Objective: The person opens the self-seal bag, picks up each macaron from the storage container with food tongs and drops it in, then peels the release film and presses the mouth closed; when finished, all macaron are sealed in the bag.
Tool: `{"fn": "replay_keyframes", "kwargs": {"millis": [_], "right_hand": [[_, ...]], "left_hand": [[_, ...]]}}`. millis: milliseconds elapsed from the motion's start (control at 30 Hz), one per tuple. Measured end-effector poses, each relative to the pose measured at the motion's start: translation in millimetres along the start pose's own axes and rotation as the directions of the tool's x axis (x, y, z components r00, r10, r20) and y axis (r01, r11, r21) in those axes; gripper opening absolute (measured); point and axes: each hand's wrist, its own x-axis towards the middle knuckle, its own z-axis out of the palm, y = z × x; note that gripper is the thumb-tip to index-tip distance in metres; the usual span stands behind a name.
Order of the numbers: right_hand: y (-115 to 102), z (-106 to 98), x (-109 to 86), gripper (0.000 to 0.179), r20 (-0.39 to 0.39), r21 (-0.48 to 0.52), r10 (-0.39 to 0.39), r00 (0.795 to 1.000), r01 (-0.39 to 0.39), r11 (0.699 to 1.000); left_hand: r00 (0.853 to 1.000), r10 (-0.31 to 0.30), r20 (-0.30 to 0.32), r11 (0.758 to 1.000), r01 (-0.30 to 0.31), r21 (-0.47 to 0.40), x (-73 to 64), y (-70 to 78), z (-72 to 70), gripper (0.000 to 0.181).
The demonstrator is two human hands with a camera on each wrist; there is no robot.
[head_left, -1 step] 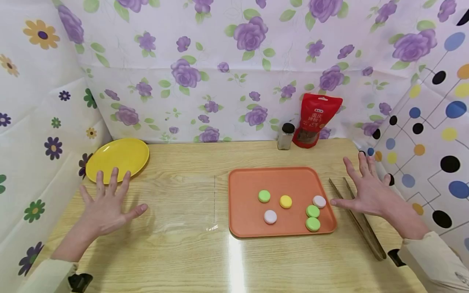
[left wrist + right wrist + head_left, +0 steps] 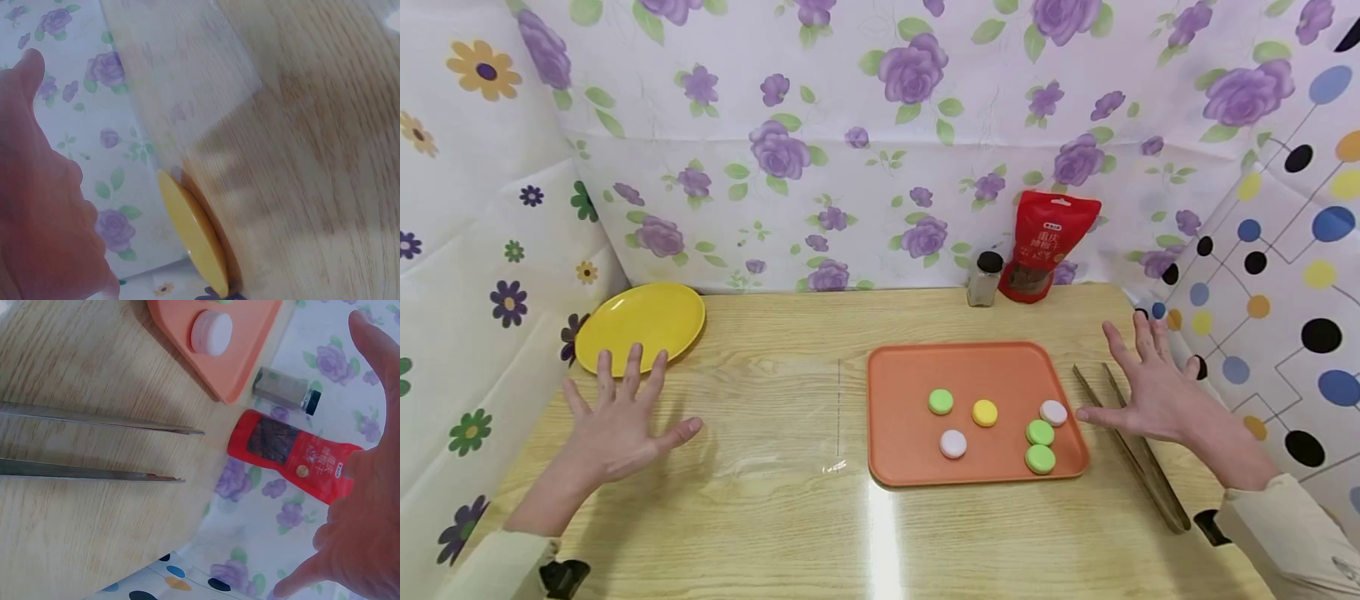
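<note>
My left hand (image 2: pixel 617 429) hovers over the left side of the table, fingers spread and nothing held. Just beyond its fingertips lies a yellow oval plate (image 2: pixel 643 321). On the right, my right hand (image 2: pixel 1161 400) is also spread and holds nothing, its thumb tip close to the tray's right edge in the head view. Metal tongs (image 2: pixel 1172 510) lie below that hand, arms apart, partly hidden by it. An orange tray (image 2: pixel 898 379) carries three green macarons (image 2: pixel 941 402), two whitish macarons (image 2: pixel 953 444) and a yellow macaron (image 2: pixel 985 412).
Behind the tray stand a small glass jar (image 2: pixel 982 287) with a black lid and a red pouch (image 2: pixel 1047 242) with a clear window. Flowered cloth (image 2: pixel 865 192) hangs along the back, with patterned cloth on both sides. A transparent sheet edge shows on the wooden table (image 2: pixel 775 525).
</note>
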Motion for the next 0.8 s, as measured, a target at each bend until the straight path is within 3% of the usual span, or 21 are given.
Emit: {"fn": "replay_keyframes", "kwargs": {"millis": [267,433,533,633,667,733,800], "right_hand": [[-0.9,3.4,-4.5,0.126,0.006,0.008,-0.012,1.0,0.012,1.0],[-20.4,13.4,1.7,0.108,-0.047,0.038,-0.129,0.991,0.131,0.991],[-56.0,23.6,14.3,0.084,-0.164,0.081,-0.282,0.945,0.298,0.951],[-109.7,39.6,31.3,0.062,-0.257,0.121,-0.411,0.875,0.451,0.884],[-129.3,46.0,37.6,0.059,-0.26,0.134,-0.449,0.855,0.492,0.86],[-170.1,58.0,50.7,0.058,-0.2,0.157,-0.503,0.841,0.534,0.831],[-208.6,69.4,65.7,0.059,-0.099,0.136,-0.545,0.832,0.554,0.821]], "left_hand": [[0.999,-0.007,0.037,1.0,0.008,-0.03,-3.5,1.1,2.7,0.105],[1.0,0.031,0.004,0.996,-0.031,-0.084,-2.7,10.6,14.9,0.087],[0.993,0.097,-0.062,0.987,-0.104,-0.12,7.3,25.9,31.2,0.061],[0.983,0.147,-0.109,0.971,-0.164,-0.174,20.2,41.4,51.5,0.049],[0.98,0.157,-0.123,0.967,-0.178,-0.184,24.4,45.9,57.8,0.048],[0.978,0.159,-0.133,0.961,-0.184,-0.204,30.6,52.6,68.3,0.05],[0.98,0.153,-0.131,0.96,-0.178,-0.215,36.2,56.3,77.0,0.054]]}}
